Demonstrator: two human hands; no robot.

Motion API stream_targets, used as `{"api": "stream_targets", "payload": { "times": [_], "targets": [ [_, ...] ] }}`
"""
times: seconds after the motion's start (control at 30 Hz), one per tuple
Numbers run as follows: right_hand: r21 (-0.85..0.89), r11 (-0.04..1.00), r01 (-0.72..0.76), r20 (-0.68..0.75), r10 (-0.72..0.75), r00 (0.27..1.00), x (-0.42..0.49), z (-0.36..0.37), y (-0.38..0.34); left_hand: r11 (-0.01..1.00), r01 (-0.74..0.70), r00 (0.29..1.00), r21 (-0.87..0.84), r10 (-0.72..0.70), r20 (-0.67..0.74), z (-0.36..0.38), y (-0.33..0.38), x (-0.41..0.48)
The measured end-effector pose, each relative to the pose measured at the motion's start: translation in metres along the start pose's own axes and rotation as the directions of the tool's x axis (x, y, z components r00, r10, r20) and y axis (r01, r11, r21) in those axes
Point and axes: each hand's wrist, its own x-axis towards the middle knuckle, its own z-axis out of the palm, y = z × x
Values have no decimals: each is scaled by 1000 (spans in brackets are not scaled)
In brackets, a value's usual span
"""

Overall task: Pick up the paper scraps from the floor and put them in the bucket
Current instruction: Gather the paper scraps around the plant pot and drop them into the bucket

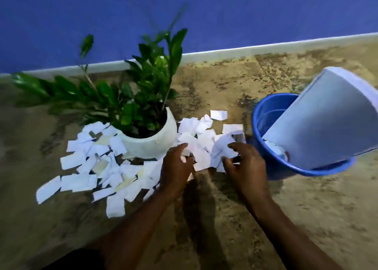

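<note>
White paper scraps [98, 167] lie scattered on the floor around a plant pot, with a second heap [204, 139] between the pot and the bucket. My left hand [176, 165] and my right hand [245, 163] sit on either side of that heap, fingers curled and touching the scraps. The blue bucket [263, 114] stands to the right of my right hand. A large white sheet [323, 118] leans out of it, and some scraps show inside at its base.
A white round pot [151, 143] with a green leafy plant [143, 79] stands just left of my hands. A blue wall with a white skirting [225, 53] runs behind. The floor is mottled brown.
</note>
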Motion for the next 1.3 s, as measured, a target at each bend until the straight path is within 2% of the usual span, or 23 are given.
{"api": "stream_targets", "payload": {
  "times": [0.1, 0.17, 0.3, 0.43, 0.57, 0.73, 0.83, 1.0, 1.13, 1.3],
  "targets": [
    [-138, 989, -58, 178, 82, 981, -5, 44, 25, 939, -47, 993, 340, 7, 118, -3, -43, 4],
    [-188, 978, -88, 221, 129, 967, -4, 65, 40, 877, -101, 977, 470, -1, 213, -1, -57, 9],
    [-308, 948, -84, 286, 176, 942, 2, 95, 56, 806, -201, 956, 557, 37, 291, 9, -62, 16],
    [-443, 896, 16, 293, 128, 947, 11, 113, 62, 781, -172, 960, 601, -4, 280, 16, -63, 21],
    [-527, 834, 164, 381, 59, 923, 20, 122, 66, 783, -187, 969, 593, 48, 242, 15, -68, 22],
    [-546, 799, 253, 424, 3, 906, 25, 126, 62, 804, -222, 973, 552, 142, 183, 8, -78, 25],
    [-538, 792, 289, 428, -39, 903, 26, 126, 60, 837, -203, 978, 509, 151, 142, 7, -81, 28],
    [-428, 893, 140, 366, 30, 930, 32, 119, 60, 935, -51, 995, 350, 20, 93, 2, -79, 29],
    [-319, 947, 29, 287, 67, 955, 36, 108, 55, 950, -88, 996, 299, 80, 39, -7, -74, 31],
    [-168, 984, -68, 127, 90, 988, 38, 87, 34, 983, -40, 999, 177, 44, -20, -10, -49, 21]
  ]
}}
